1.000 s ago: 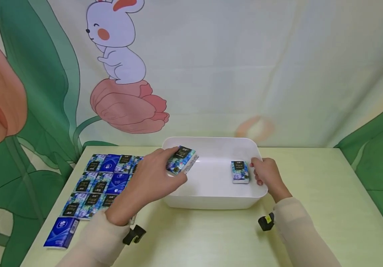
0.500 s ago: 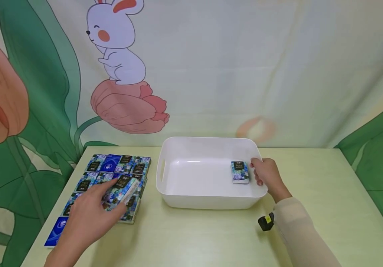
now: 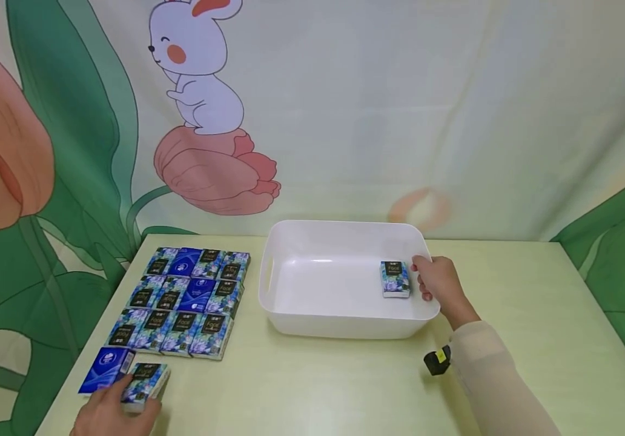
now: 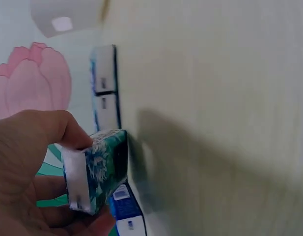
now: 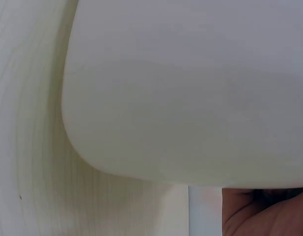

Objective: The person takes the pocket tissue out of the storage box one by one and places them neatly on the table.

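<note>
At the table's near left, my left hand [image 3: 113, 412] pinches a floral tissue pack [image 3: 146, 383] between thumb and fingers. The left wrist view shows this tissue pack [image 4: 99, 169] tilted and a little off the table. Beside it lies a solid blue tissue pack [image 3: 104, 368]. Behind these are rows of tissue packs [image 3: 181, 330], mostly floral with a few blue ones. My right hand [image 3: 442, 287] grips the right end of a white plastic bin [image 3: 340, 327]. Inside the bin, near that hand, lies one floral tissue pack [image 3: 395, 279]. The right wrist view is mostly the bin's outer wall [image 5: 190, 113].
The pale wood-grain table [image 3: 312, 387] runs up to a printed curtain [image 3: 345, 121] with a rabbit and tulips. A black wrist camera [image 3: 436, 361] sits by the right sleeve [image 3: 495, 369].
My left hand has carried the floral tissue pack from over the bin's left side, across the rows, to beside the front blue pack. The right hand keeps its grip on the bin.
</note>
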`<state>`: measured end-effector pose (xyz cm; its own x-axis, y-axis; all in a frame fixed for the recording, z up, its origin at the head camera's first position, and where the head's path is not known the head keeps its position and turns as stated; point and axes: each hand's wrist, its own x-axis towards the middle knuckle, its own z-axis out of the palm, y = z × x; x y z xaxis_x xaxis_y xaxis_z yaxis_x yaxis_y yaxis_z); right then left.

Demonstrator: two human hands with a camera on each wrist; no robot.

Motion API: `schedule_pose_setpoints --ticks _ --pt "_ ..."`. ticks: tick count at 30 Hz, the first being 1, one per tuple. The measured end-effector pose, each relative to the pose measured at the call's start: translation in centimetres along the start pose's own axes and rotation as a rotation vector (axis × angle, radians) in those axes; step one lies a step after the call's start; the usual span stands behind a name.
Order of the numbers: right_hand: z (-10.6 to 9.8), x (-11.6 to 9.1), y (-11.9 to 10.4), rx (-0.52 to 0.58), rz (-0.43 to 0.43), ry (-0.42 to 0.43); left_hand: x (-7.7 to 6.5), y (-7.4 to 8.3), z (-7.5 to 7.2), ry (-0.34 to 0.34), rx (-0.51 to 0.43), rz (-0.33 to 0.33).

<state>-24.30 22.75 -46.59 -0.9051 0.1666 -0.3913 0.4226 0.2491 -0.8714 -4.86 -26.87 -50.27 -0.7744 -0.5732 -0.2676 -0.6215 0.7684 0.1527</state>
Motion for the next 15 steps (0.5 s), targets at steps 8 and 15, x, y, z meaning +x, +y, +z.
schedule_pose_setpoints --ticks 8,15 --pt "-0.2 -0.1 0.0 0.011 0.009 0.005 0.4 0.4 1.4 0.227 0.008 0.048" --pt "-0.3 0.1 0.3 0.0 0.004 0.005 0.8 0.5 1.7 0.291 0.056 0.108"
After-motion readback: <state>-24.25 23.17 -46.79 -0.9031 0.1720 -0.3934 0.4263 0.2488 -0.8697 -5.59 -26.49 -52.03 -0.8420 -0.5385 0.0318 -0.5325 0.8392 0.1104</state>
